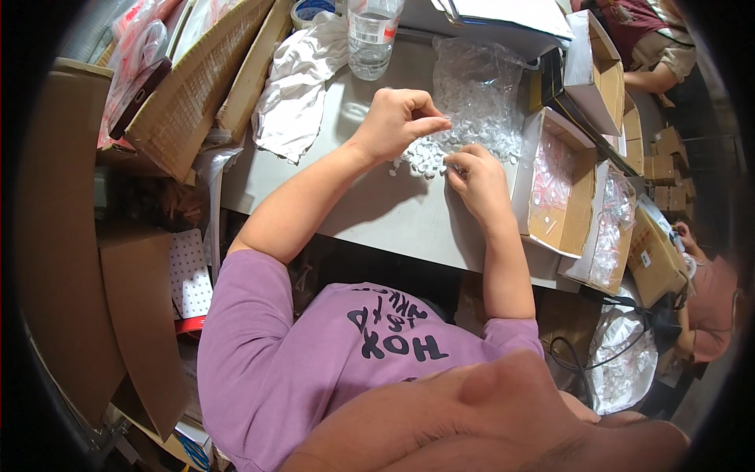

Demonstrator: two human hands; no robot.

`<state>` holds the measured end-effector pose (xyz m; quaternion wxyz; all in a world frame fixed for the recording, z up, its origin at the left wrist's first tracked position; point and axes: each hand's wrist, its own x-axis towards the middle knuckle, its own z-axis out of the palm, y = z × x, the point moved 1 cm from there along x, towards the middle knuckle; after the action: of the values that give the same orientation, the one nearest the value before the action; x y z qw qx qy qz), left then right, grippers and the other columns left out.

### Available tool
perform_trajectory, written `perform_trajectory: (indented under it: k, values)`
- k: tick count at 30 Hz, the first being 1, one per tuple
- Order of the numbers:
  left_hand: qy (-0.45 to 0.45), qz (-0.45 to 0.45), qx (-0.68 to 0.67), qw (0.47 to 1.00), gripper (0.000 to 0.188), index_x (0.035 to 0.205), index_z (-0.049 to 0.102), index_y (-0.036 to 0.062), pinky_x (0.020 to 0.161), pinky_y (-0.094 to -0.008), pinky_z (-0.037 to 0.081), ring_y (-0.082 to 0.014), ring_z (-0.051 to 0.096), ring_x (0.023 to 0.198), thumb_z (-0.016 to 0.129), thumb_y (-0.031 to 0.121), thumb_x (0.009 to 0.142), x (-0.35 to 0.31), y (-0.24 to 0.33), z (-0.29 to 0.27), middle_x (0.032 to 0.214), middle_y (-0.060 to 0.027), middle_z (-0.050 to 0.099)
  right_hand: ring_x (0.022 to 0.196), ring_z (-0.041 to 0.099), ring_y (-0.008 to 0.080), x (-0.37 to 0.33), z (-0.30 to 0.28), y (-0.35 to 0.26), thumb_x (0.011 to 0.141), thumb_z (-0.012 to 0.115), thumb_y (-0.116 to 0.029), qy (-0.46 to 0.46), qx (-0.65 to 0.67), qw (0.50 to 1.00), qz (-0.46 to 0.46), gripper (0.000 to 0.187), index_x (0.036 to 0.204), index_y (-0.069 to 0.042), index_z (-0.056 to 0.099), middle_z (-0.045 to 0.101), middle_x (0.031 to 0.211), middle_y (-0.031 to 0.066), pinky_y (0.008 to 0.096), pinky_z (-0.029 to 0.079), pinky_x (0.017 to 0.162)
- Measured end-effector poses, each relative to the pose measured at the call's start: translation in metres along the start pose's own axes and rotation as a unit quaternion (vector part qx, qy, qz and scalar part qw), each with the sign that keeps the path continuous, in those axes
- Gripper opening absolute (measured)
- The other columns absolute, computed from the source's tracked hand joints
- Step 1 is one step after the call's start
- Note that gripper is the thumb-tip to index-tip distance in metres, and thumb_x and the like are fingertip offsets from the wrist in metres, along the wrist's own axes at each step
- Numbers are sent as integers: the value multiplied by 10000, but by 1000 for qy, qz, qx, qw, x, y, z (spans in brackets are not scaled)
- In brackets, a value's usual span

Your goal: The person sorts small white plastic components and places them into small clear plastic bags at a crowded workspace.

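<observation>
A loose pile of small white pieces [429,153] lies on the grey table, spilling from the mouth of a clear plastic bag [472,67]. Above the pile's left part, my left hand [397,118] is raised with thumb and forefinger pinched together. Whatever is between those fingertips is too small to make out. My right hand [481,182] rests lower, at the near right edge of the pile. Its fingers are bent and closed toward the thumb, touching the white pieces; what they grip is hidden.
A water bottle [372,39] stands at the back, beside a crumpled white cloth [295,86]. Cardboard boxes [550,185] with small plastic bags line the right side of the table [370,216]. Larger cartons [189,94] stand at the left. Other people [712,307] sit farther right.
</observation>
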<state>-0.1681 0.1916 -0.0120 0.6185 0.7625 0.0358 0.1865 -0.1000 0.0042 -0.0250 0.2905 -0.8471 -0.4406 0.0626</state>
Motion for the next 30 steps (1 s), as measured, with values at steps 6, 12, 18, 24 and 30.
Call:
perform_trajectory:
  k: [6,12,18,24,30]
  values:
    - [17,49,-22,998,148,807,685,-18,589,-231,486,-93,608,659,734,121,791,2,-4,6,700,-58,645,794,626,298,1,-2,0,701,656,-60,15,-3,1000,-19,115,813,-48,676,631,863,108,370,511,715]
    - [-35,75,94,992,192,760,662,-5,516,-243,413,-92,540,595,772,152,754,0,-5,5,678,-55,589,703,636,261,3,-12,-6,694,663,-14,45,48,998,-10,130,823,-28,670,631,849,116,329,519,652]
    - [-71,125,167,975,202,794,657,5,530,-269,428,-178,554,603,766,171,756,-4,-6,10,675,-72,562,703,642,142,3,-27,-14,741,680,-7,148,191,970,-18,126,866,9,677,642,863,88,245,526,628]
    - [-74,148,114,980,150,953,673,18,596,-291,471,-187,584,673,685,107,832,-5,-7,18,791,-95,599,731,650,131,2,-28,-14,737,688,10,170,210,962,-38,129,866,11,682,644,884,97,236,545,641]
    - [-35,163,117,979,110,890,665,18,594,-303,480,-210,603,673,685,107,829,-4,-4,17,758,-97,608,728,650,135,2,-30,-16,737,691,11,161,203,965,-41,133,870,10,683,643,893,94,240,550,641]
